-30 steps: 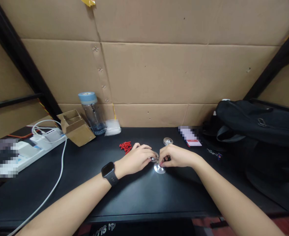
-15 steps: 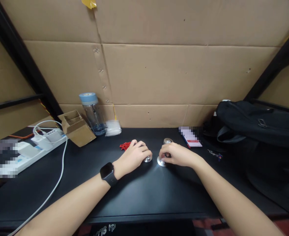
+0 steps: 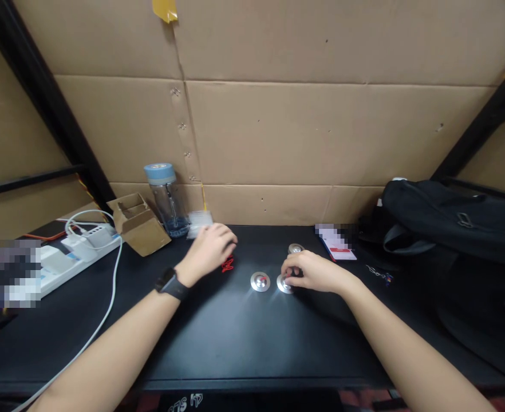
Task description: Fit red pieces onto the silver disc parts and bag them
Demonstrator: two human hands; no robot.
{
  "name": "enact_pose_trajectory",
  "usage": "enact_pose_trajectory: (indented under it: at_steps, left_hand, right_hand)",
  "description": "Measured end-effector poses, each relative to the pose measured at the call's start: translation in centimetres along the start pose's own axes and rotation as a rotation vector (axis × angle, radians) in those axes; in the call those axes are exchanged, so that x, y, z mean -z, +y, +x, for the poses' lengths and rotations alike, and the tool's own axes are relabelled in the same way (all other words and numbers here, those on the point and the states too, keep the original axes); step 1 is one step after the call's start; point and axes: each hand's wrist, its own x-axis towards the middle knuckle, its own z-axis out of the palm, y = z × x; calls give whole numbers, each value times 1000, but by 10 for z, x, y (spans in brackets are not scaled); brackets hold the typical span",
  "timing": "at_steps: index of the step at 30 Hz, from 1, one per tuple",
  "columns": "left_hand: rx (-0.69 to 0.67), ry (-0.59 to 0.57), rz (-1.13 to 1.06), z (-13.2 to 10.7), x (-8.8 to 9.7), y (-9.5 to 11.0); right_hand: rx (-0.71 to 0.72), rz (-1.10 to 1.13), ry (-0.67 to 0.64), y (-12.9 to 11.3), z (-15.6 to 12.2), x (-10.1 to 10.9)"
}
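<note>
My left hand (image 3: pixel 212 247) hovers over a small heap of red cord (image 3: pixel 228 265), its fingers loosely bent and apart; the hand partly hides the heap. Nothing shows in its grasp. On the black desk lies a silver finger cymbal (image 3: pixel 255 284) with a domed centre and a bit of red on top. Beside it, my right hand (image 3: pixel 315 271) pinches the dome of a second cymbal (image 3: pixel 281 288), which rests on the desktop. Another round metal piece (image 3: pixel 296 248) sits just behind the right hand, partly covered.
At the left stand an opened cardboard box (image 3: pixel 147 236), a water bottle (image 3: pixel 165 203), a clear plastic packet (image 3: pixel 196 220) and a power strip (image 3: pixel 55 274) with a white cable. A phone (image 3: pixel 340 250), keychain (image 3: pixel 381 276) and black backpack (image 3: pixel 458 223) lie right.
My left hand has let go of the left cymbal and moved left and back to the red cord. That cymbal now lies uncovered. My right hand stays on the other cymbal.
</note>
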Motion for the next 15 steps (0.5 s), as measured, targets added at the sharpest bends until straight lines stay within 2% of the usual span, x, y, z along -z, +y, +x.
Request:
enact_pose_trajectory:
  at_steps: [3,5,7,10,15]
  left_hand:
    - [251,88,211,-8,8,-55]
    - [340,106,287,-15,10,-83]
    - [365,90,308,-20,8,-100]
    - [344,57,301,-21,5,-107]
    - [334,76,298,-16,15,-97]
  right_hand:
    - [-7,9,-2,1,0,0]
    - [-4,20,-14,2,0,0]
    - [-2,24,-19,2,0,0]
    - [-4,20,-17,2,0,0]
    - [15,12,-21,3,0,0]
